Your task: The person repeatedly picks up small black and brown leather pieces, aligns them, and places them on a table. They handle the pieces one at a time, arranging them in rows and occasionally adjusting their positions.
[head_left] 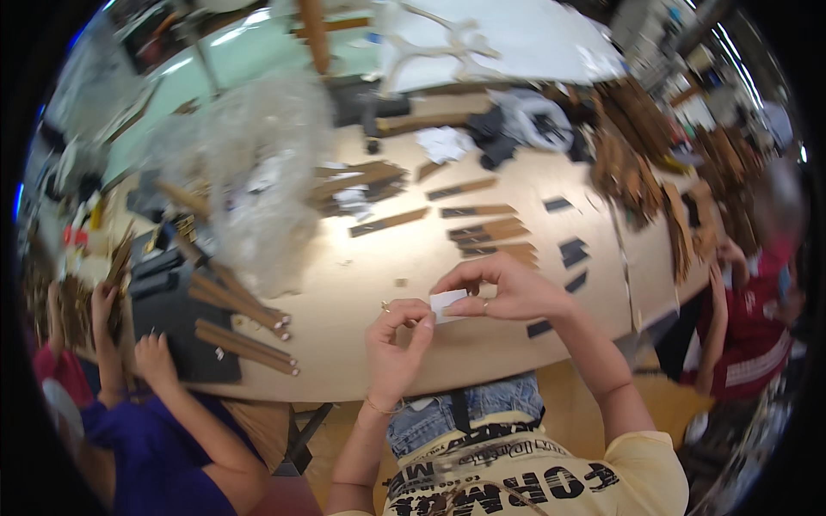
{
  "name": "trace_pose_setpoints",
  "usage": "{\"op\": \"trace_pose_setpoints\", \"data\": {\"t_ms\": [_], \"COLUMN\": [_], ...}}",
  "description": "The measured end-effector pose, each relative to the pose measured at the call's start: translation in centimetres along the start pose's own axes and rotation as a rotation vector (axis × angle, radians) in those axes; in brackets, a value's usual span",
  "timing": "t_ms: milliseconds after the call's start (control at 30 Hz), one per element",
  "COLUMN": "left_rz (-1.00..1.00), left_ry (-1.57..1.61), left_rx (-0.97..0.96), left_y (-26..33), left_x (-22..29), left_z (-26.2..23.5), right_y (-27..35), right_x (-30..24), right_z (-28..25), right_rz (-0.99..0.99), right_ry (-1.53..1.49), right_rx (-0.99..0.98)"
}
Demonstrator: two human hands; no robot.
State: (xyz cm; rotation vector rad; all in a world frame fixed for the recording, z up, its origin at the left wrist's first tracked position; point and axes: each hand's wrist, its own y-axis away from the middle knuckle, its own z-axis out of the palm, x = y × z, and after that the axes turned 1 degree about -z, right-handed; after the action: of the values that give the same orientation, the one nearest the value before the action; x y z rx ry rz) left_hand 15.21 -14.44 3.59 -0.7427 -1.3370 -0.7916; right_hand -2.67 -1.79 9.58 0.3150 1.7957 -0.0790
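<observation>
A small white rectangular piece (446, 304), paper-like, is held up between my two hands over the near side of the table. My right hand (509, 288) is closed on it, thumb in front and fingers behind. My left hand (397, 342) is pinched at its left edge, with thumb and forefinger together. Just beyond my hands lie several brown strips with black end patches (489, 230), side by side. To their right are several small dark slanted pieces (572, 252); another dark piece (539, 328) lies near my right wrist. A tiny tan square (401, 282) sits left of the white piece.
A heap of clear plastic wrap (258, 181) stands at the left. A co-worker's hand (156, 359) rests at a black mat (185, 322), near brown strips (245, 347). Brown strip bundles (632, 176) lie at the right, where another person (740, 327) works.
</observation>
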Motion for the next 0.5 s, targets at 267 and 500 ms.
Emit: {"op": "trace_pose_setpoints", "data": {"t_ms": [267,500], "left_rz": [-0.309,-0.295], "left_ry": [0.182,0.294], "left_rx": [-0.240,-0.198], "left_y": [2.3,1.4], "left_x": [-1.0,-1.1], "left_z": [4.8,3.4], "right_y": [9.4,16.0], "right_x": [3.4,5.1], "right_z": [6.3,2.9], "right_rz": [0.181,0.378], "right_ry": [-0.394,0.342], "right_rx": [0.596,0.981]}}
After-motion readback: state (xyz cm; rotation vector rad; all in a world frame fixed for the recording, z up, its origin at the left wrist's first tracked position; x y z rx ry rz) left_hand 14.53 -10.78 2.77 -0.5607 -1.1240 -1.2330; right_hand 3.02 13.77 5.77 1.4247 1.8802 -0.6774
